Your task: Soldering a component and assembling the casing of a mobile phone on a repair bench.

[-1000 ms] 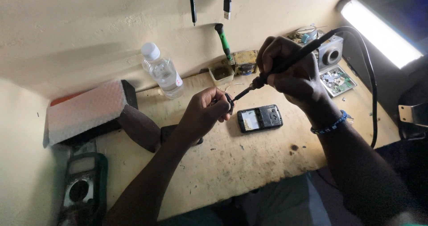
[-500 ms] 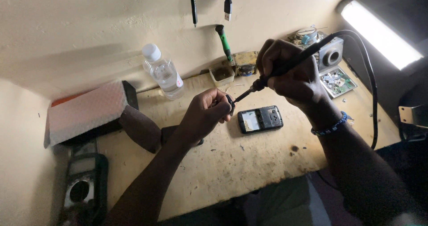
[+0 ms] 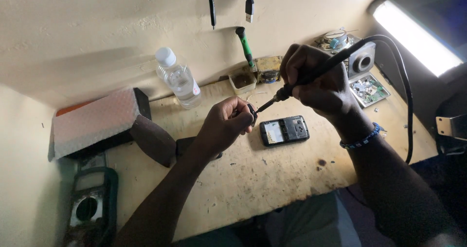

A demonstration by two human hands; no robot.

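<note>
My right hand [image 3: 318, 81] grips a black soldering iron [image 3: 296, 84] like a pen, its cable [image 3: 406, 96] looping off to the right. The iron's tip meets a small dark part [image 3: 252, 113] pinched in the fingers of my left hand [image 3: 224, 123], held above the worn bench [image 3: 272, 174]. An opened mobile phone [image 3: 284, 130] with its back off lies flat on the bench just below and between both hands. A beaded bracelet [image 3: 362, 139] circles my right wrist.
A clear water bottle [image 3: 178, 79] stands at the back wall. A foam-wrapped box [image 3: 95, 123] and a multimeter [image 3: 90, 205] sit at left. Small tubs [image 3: 255, 74], a green-handled tool [image 3: 244, 45], a circuit board tray [image 3: 368, 89] and a lit lamp [image 3: 416, 37] are at the back right.
Both hands have held nearly still; the iron's tip stays against the small part in my left fingers.
</note>
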